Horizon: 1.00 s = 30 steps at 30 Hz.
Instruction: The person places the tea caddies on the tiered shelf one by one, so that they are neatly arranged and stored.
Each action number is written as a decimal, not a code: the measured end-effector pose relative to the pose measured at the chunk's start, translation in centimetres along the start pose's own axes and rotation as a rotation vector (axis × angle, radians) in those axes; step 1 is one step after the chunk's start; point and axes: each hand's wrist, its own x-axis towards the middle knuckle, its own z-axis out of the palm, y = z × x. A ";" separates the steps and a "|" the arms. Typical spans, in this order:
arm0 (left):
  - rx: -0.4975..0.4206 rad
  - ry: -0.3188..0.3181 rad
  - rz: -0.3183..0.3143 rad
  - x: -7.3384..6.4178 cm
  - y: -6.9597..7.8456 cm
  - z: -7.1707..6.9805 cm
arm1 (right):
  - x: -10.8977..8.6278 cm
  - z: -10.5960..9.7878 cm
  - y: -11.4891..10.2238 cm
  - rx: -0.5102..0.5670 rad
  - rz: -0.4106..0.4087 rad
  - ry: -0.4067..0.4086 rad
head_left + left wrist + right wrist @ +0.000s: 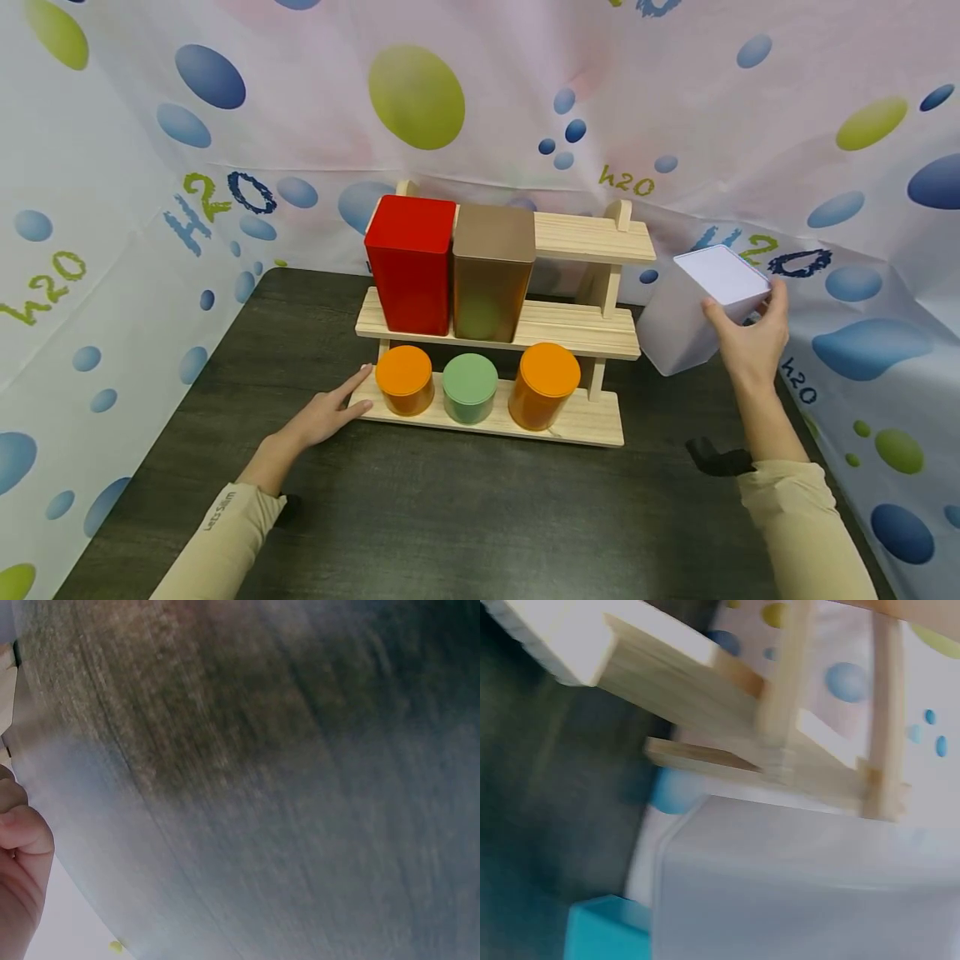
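Observation:
In the head view my right hand (756, 342) grips a tall white box (686, 321), thumb on the near side and fingers round the right edge. This box leans beside the right end of a three-tier wooden shelf rack (581, 329). The right wrist view shows the white box (802, 900) large, close to the rack's end (682, 690). At the rack's lower left corner, my left hand (318, 421) touches the bottom board with index finger and thumb extended. Curled fingers of that hand (22, 847) show at the edge of the left wrist view.
A red tall canister (412, 275) and a brown one (491, 279) stand on the middle tier. Below them sit an orange round tin (405, 379), a green one (470, 387) and a taller orange one (545, 383). A turquoise box (607, 930) appears in the right wrist view.

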 end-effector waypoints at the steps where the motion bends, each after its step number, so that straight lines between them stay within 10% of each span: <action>1: -0.001 0.000 0.000 0.0 0.0 0.0 | 0.1 -0.4 -0.4 -0.007 -0.002 -0.003; 15: 0.005 0.001 0.009 0.1 -0.1 0.0 | 0.8 -4.2 -6.7 0.120 -0.112 0.069; 30: 0.003 0.011 0.010 0.2 -0.1 0.1 | 0.7 -2.3 -11.1 0.374 -0.191 -0.083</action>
